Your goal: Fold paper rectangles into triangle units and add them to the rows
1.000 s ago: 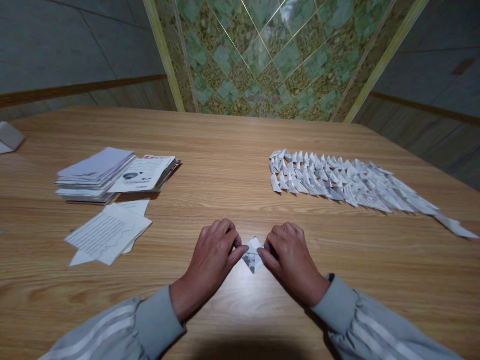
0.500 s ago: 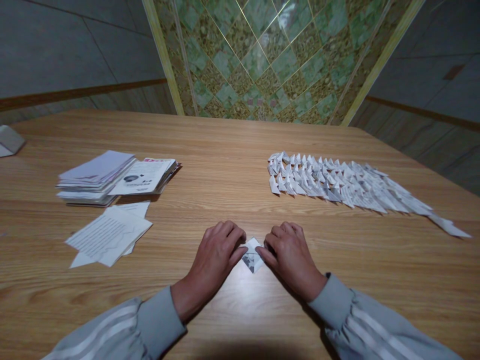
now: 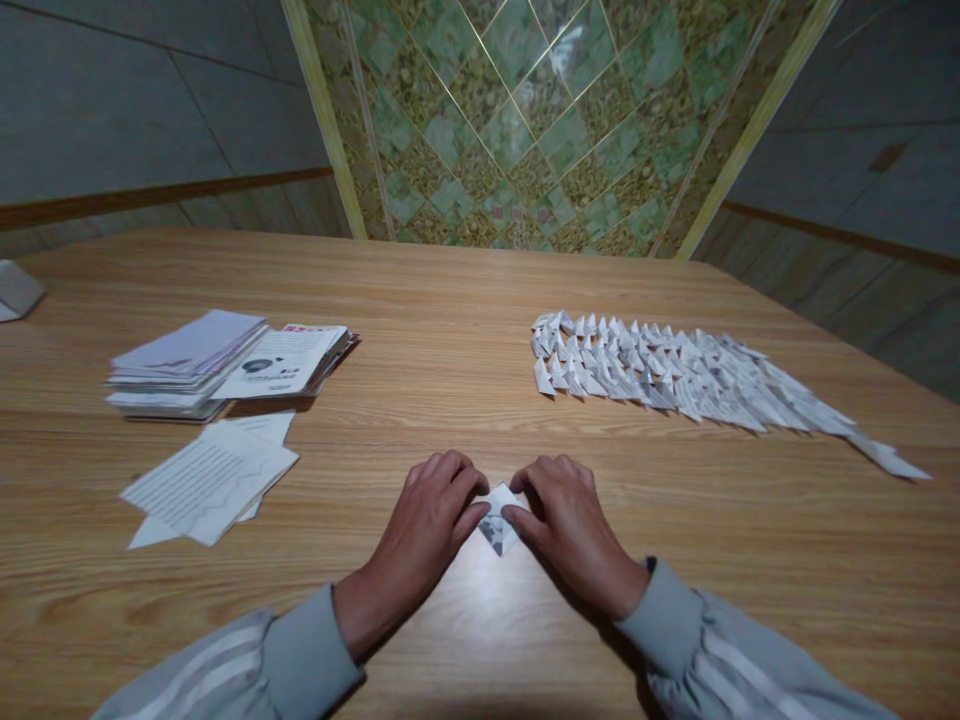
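While we look down at the wooden table (image 3: 420,410), we see the folded paper (image 3: 496,527) lying near its front edge, between the two hands, with one point toward us and a grey print on its lower part. We find the left hand (image 3: 427,525) pinching the paper's left side between thumb and fingers, and the right hand (image 3: 574,525) pinching its right side, that thumb lying on the upper face. We see a grey sleeve (image 3: 311,645) with pale stripes on the left arm. Well to the left, we see loose sheets (image 3: 210,480) overlapping in front of a stack of paper (image 3: 187,350). Beyond the right hand, we see folded paper pieces (image 3: 660,370) set in close rows.
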The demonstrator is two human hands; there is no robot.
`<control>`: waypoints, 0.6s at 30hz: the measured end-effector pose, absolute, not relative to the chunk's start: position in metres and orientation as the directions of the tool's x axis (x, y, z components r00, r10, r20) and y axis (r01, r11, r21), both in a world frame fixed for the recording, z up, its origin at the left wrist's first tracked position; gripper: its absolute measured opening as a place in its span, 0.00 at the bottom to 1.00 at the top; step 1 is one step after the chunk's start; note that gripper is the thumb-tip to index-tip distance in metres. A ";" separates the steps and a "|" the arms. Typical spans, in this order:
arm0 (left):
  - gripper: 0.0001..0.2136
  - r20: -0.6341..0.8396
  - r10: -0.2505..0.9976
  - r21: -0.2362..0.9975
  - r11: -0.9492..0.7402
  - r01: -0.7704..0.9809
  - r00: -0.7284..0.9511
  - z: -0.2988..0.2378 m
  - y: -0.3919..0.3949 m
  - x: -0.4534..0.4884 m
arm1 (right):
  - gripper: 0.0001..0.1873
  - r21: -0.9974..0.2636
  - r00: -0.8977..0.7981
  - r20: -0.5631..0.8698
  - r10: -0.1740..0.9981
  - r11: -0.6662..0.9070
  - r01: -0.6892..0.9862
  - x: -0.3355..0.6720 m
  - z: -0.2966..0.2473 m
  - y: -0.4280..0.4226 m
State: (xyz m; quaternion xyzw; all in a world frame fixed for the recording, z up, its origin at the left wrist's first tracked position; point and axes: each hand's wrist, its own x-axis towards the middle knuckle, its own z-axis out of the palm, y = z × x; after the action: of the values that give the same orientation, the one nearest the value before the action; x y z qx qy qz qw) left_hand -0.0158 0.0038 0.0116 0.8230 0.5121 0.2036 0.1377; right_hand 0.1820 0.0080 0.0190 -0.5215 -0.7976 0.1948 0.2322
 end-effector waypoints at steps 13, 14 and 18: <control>0.07 0.203 0.912 0.660 -0.396 0.638 0.357 0.013 0.004 -0.021 | 0.08 -0.803 -0.311 0.154 0.938 0.302 0.514 0.183 0.024 0.016; 0.08 0.185 0.920 0.705 -0.368 0.606 0.345 0.014 0.004 -0.022 | 0.08 -0.835 -0.304 0.151 0.941 0.286 0.471 0.183 0.024 0.017; 0.11 0.114 0.948 0.862 -0.243 0.446 0.296 0.017 0.002 -0.019 | 0.04 -0.925 -0.329 0.103 0.939 0.212 0.316 0.186 0.027 0.015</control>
State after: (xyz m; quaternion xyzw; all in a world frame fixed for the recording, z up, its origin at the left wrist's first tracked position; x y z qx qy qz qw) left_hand -0.0194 0.0021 0.0171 0.7130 0.4888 0.3360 0.3738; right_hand 0.1857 0.0149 0.0270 -0.4543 -0.6904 0.4333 0.3595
